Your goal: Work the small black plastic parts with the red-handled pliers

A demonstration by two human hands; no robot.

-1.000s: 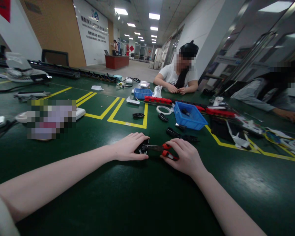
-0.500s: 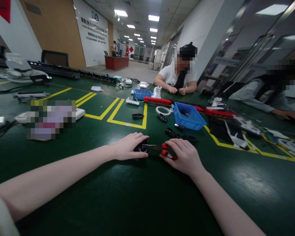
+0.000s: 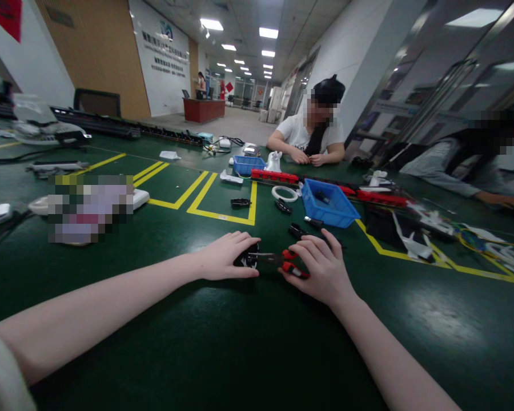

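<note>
My left hand [image 3: 227,258] is closed round a small black part [image 3: 251,257], which it partly covers. Red-handled pliers [image 3: 290,265] are in my right hand [image 3: 321,267], thumb and fingers on the grips and one finger lifted off. The pliers' jaws point left and reach the black part; whether they bite on it I cannot tell. Just beyond my right hand lie a black piece [image 3: 297,230] and a short black cylinder with a pale end [image 3: 313,221].
Ahead stand a blue bin [image 3: 329,206] and a smaller blue tray [image 3: 249,165]. A white tape roll [image 3: 284,194] and black pieces [image 3: 240,203] lie nearer. Red strips [image 3: 274,176] cross the green table [image 3: 248,354]. A person [image 3: 306,137] sits opposite; another leans in at right.
A finger of my right hand has risen off the pliers. Otherwise both hands, the pliers and the black part stay nearly in place.
</note>
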